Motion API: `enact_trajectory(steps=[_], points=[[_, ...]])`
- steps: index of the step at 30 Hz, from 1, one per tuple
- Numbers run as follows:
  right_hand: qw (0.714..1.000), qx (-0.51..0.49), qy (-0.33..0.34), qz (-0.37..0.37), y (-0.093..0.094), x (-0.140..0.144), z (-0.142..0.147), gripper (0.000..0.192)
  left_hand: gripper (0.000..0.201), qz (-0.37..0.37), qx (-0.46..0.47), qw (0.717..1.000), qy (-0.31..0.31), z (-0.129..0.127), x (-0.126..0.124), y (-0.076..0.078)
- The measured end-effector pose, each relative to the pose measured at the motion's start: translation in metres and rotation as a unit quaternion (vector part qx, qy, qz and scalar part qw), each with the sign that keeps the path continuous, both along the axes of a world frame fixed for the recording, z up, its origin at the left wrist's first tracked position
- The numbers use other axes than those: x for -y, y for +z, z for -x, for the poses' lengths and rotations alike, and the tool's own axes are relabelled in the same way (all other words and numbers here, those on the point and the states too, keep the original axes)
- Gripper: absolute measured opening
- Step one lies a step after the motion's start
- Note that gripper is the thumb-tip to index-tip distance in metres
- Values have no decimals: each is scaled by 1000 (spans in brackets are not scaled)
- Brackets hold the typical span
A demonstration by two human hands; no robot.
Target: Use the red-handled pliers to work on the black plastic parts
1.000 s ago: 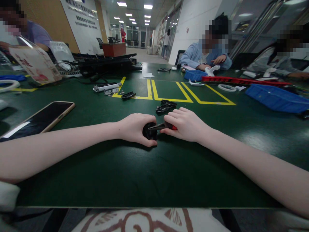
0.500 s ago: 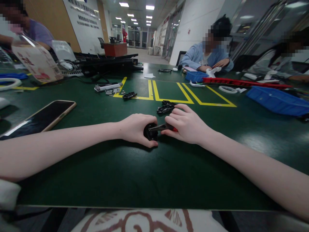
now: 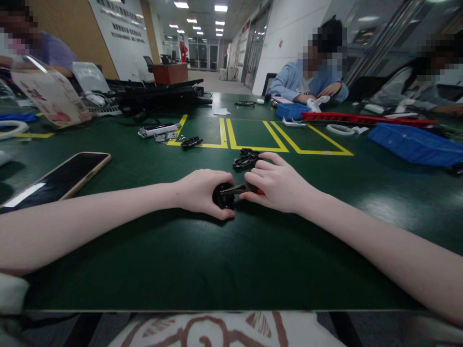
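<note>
My left hand is closed around a round black part, thumb and fingers curved about its sides just over the green table. In my right hand is a pair of pliers with a red grip and narrow dark jaws. The jaw tips reach over the front of the black part; whether they pinch anything there I cannot tell. Just beyond my right fingers lies a cluster of black plastic pieces on the table.
A phone lies at the left. Small black parts and grey-white pieces sit near yellow tape frames. Blue trays and a white tape roll are at the right. A co-worker in a blue shirt sits opposite.
The view has shifted very slightly. Both hands, the black part and the pliers keep nearly the same pose relative to each other.
</note>
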State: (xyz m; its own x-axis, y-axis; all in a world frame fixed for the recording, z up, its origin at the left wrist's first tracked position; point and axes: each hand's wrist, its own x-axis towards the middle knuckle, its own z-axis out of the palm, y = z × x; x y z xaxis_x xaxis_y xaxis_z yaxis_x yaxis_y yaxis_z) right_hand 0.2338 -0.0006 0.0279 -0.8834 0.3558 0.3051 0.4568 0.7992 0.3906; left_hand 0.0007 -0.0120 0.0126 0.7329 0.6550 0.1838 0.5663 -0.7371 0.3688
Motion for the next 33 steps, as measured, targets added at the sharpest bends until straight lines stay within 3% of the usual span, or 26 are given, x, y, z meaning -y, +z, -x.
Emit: enact_trajectory(steps=[9, 33], points=[[1000, 9, -3, -4, 2, -11, -13, 44, 49, 0, 2, 1000, -7, 2, -1, 0], [1000, -7, -8, 19, -4, 0, -2, 49, 51, -32, 17, 999, -23, 4, 0, -4]])
